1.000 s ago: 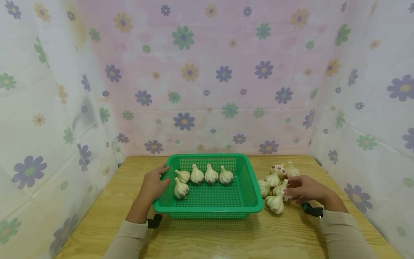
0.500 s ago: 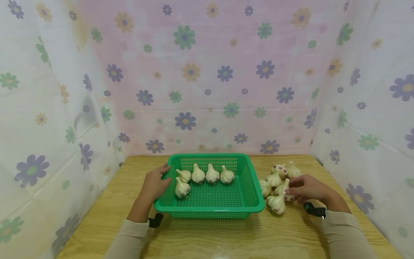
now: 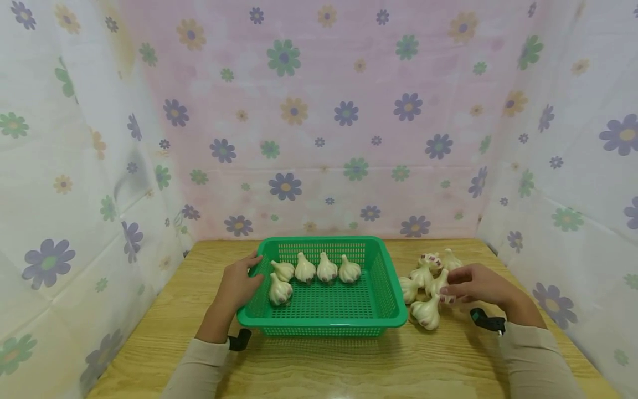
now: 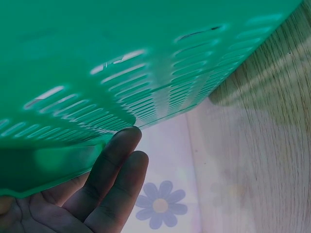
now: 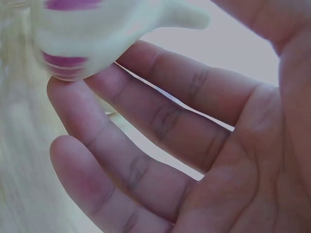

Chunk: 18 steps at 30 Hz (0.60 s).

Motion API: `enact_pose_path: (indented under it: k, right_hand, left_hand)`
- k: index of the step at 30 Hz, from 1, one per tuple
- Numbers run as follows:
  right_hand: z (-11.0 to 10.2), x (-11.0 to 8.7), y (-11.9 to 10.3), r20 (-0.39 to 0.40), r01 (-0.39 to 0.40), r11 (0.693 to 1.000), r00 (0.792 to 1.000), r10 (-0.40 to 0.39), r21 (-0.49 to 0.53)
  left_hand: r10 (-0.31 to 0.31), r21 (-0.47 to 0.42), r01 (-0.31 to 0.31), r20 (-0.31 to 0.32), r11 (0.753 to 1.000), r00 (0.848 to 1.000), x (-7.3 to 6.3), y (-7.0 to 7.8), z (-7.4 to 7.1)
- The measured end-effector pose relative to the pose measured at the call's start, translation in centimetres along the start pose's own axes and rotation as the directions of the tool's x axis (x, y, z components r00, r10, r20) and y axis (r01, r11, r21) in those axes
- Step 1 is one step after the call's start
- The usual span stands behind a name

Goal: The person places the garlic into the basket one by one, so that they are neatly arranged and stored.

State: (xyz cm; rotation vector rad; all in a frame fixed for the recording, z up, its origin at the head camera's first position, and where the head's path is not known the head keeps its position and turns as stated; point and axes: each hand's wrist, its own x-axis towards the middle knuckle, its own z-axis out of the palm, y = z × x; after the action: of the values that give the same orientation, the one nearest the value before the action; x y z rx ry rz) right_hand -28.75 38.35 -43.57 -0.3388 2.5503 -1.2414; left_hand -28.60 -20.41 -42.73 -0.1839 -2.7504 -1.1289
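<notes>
At the left end of the green plastic basket, my left hand grips the rim, thumb on top. The left wrist view has its fingers under the rim beside the slotted wall. My right hand pinches a garlic bulb by its side, over a heap on the table. In the right wrist view that bulb shows purple streaks and a pale stem; the thumb tip is out of frame. Several bulbs lie inside the basket, along its back and left sides.
Around the right hand lie more loose garlic bulbs, one in front and another behind. The wooden table is closed in by flowered cloth at the back and both sides.
My right hand has risen slightly and shifted a little right, and the garlic bulb in its fingers has come up with it. The left hand and basket stay put.
</notes>
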Motion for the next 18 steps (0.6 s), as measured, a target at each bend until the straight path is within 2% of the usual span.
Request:
enact_pose_path:
  k: [11, 18]
  right_hand:
    - [-0.2, -0.8, -2.2, -0.054, 0.041, 0.995, 0.997, -0.046, -0.095]
    - [-0.4, -1.3, -3.4, -0.070, 0.104, 0.981, 0.991, -0.117, -0.165]
  left_hand:
    - [0.000, 0.020, 0.000, -0.003, 1.000, 1.000, 0.2, -0.2, 0.0]
    - [-0.005, 0.011, 0.006, -0.003, 1.000, 1.000, 0.1, -0.2, 0.0]
